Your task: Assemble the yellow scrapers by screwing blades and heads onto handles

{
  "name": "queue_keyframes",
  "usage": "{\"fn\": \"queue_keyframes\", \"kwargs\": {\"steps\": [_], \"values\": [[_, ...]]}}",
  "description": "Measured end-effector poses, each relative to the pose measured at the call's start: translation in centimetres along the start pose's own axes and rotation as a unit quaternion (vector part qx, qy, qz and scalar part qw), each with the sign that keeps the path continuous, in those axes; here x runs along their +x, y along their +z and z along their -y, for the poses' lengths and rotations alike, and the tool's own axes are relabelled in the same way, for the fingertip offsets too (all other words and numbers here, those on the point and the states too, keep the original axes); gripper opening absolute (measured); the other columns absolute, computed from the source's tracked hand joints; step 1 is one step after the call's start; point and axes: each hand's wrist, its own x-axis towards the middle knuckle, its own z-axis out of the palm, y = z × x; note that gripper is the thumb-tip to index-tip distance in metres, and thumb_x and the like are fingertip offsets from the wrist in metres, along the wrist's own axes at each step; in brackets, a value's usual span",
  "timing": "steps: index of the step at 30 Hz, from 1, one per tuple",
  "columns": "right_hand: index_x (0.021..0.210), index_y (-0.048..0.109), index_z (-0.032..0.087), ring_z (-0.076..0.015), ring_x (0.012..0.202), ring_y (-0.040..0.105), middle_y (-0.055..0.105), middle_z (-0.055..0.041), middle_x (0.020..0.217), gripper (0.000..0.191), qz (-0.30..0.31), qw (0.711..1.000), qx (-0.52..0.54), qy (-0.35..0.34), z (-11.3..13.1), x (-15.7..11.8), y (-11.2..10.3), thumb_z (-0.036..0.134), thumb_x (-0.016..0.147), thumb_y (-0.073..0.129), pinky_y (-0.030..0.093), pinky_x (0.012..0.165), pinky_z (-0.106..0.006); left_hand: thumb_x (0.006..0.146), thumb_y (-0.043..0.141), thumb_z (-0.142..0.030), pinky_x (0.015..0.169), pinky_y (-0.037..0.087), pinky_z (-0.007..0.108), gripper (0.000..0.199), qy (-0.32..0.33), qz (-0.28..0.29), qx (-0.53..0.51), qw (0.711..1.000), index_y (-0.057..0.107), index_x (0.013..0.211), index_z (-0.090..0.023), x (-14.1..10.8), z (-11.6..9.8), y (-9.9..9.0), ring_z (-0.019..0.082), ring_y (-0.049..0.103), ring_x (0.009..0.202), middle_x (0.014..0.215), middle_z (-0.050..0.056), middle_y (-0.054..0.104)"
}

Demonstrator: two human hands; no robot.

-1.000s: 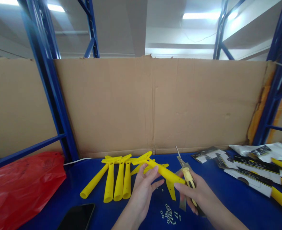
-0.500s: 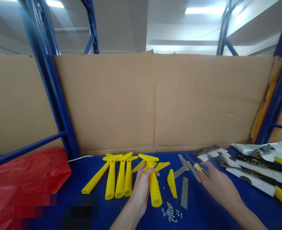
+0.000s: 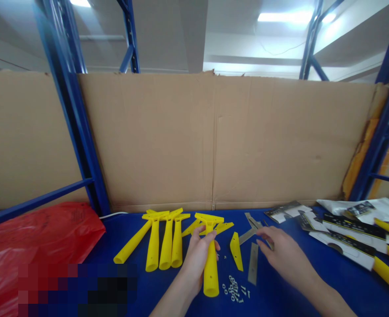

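Note:
My left hand point(image 3: 196, 253) is wrapped round a yellow plastic scraper handle point(image 3: 210, 268), its wide flat head pointing away from me and its hollow end towards me. My right hand point(image 3: 280, 248) is over the metal blades point(image 3: 253, 222), thumb and forefinger curved and apart. A screwdriver point(image 3: 271, 243) is mostly hidden beneath that hand. Between the hands lie a loose yellow wedge-shaped piece point(image 3: 236, 251) and a flat grey blade point(image 3: 253, 264). Nearer me is a scatter of small nuts and screws point(image 3: 234, 288). More yellow pieces point(image 3: 224, 227) lie behind the held handle.
Several yellow scraper handles point(image 3: 152, 246) lie in a row at left. A red plastic bag point(image 3: 65, 233) is at far left. Carded packages with yellow handles point(image 3: 346, 248) are piled at right. A cardboard sheet point(image 3: 154, 141) and blue rack posts point(image 3: 78, 132) stand behind the blue tabletop.
My right hand has moved left from the screwdriver's handle end to the blades, covering most of the screwdriver. The handle in my left hand has swung more upright in view, its hollow end slightly nearer.

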Motion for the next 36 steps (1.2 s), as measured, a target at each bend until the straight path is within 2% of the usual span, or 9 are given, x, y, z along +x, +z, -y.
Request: {"fn": "queue_keyframes", "kwargs": {"steps": [2,4,10,13,17,24,29,33,36], "values": [[0.080,0.064,0.022,-0.0284,0.084,0.067,0.071,-0.0087,0.085,0.022,0.078,0.995,0.005,0.054,0.9,-0.2,0.4,0.035,0.087,0.047,0.047,0.068,-0.035,0.084,0.054,-0.028,0.044,0.038,0.019,0.055,0.001,0.002,0.004,1.000,0.032,0.132,-0.013,-0.1,-0.1,0.1,0.011,0.048,0.041,0.051,-0.003,0.057],[0.071,0.060,0.021,-0.0328,0.082,0.067,0.070,-0.0116,0.081,0.028,0.095,0.991,-0.035,0.083,1.7,-0.4,0.6,0.043,0.084,0.051,0.045,0.066,-0.038,0.084,0.055,-0.031,0.044,0.038,0.019,0.056,0.007,0.006,0.010,1.000,0.032,0.132,-0.013,-0.1,0.0,0.0,0.011,0.049,0.041,0.052,-0.002,0.059],[0.077,0.059,0.020,-0.0319,0.093,0.064,0.071,-0.0115,0.093,0.001,0.128,0.990,-0.035,0.055,1.6,-0.2,0.4,0.021,0.078,0.059,0.042,0.071,-0.036,0.082,0.058,-0.034,0.046,0.040,0.020,0.059,0.007,0.024,0.027,0.999,0.033,0.131,-0.016,-0.1,0.2,0.0,0.011,0.052,0.043,0.056,-0.002,0.062],[0.083,0.059,0.019,-0.0274,0.088,0.065,0.070,-0.0098,0.093,0.013,0.142,0.989,-0.026,0.044,1.0,-0.2,0.0,0.009,0.075,0.057,0.041,0.068,-0.031,0.082,0.056,-0.031,0.045,0.039,0.020,0.056,0.007,0.020,0.027,0.999,0.034,0.130,-0.015,-0.3,0.1,0.2,0.011,0.051,0.041,0.055,-0.001,0.062],[0.087,0.059,0.018,-0.0221,0.076,0.063,0.067,-0.0056,0.078,0.028,0.162,0.987,0.020,0.002,0.4,-0.3,0.2,0.000,0.068,0.051,0.037,0.059,-0.026,0.083,0.056,-0.032,0.042,0.037,0.019,0.052,0.007,0.007,0.020,1.000,0.036,0.127,-0.015,-0.5,-0.1,0.4,0.010,0.050,0.038,0.055,-0.001,0.063],[0.061,0.052,0.020,-0.0158,0.058,0.053,0.053,0.0011,0.057,0.016,0.120,0.981,0.153,0.011,-0.5,0.7,1.5,0.012,0.075,0.052,0.032,0.050,-0.023,0.078,0.058,-0.049,0.035,0.033,0.017,0.038,0.011,0.018,-0.002,1.000,0.046,0.096,-0.019,0.0,0.1,0.3,0.009,0.049,0.033,0.055,-0.001,0.063],[0.073,0.058,0.021,-0.0113,0.043,0.042,0.047,0.0059,0.049,0.017,0.043,0.958,0.284,0.004,0.0,1.6,0.5,0.030,0.081,0.047,0.031,0.043,-0.022,0.076,0.058,-0.055,0.034,0.033,0.017,0.039,-0.002,0.015,0.007,1.000,0.044,0.087,-0.020,0.1,0.4,0.2,0.009,0.048,0.032,0.048,-0.003,0.058],[0.079,0.066,0.018,-0.0100,0.040,0.041,0.053,0.0041,0.051,0.025,0.040,0.926,0.375,0.016,1.7,2.3,-0.5,0.041,0.075,0.055,0.029,0.038,-0.021,0.082,0.050,-0.050,0.031,0.033,0.017,0.030,-0.004,0.019,0.051,0.999,0.044,0.086,-0.021,0.2,0.7,0.2,0.011,0.045,0.029,0.039,-0.005,0.051],[0.071,0.068,0.016,-0.0076,0.039,0.036,0.054,0.0032,0.050,0.026,0.040,0.904,0.426,0.013,3.0,3.3,-0.6,0.041,0.070,0.060,0.026,0.037,-0.021,0.085,0.044,-0.043,0.029,0.034,0.018,0.021,0.005,0.025,0.087,0.996,0.042,0.086,-0.022,0.4,0.8,0.2,0.012,0.043,0.028,0.036,-0.006,0.047]]}}
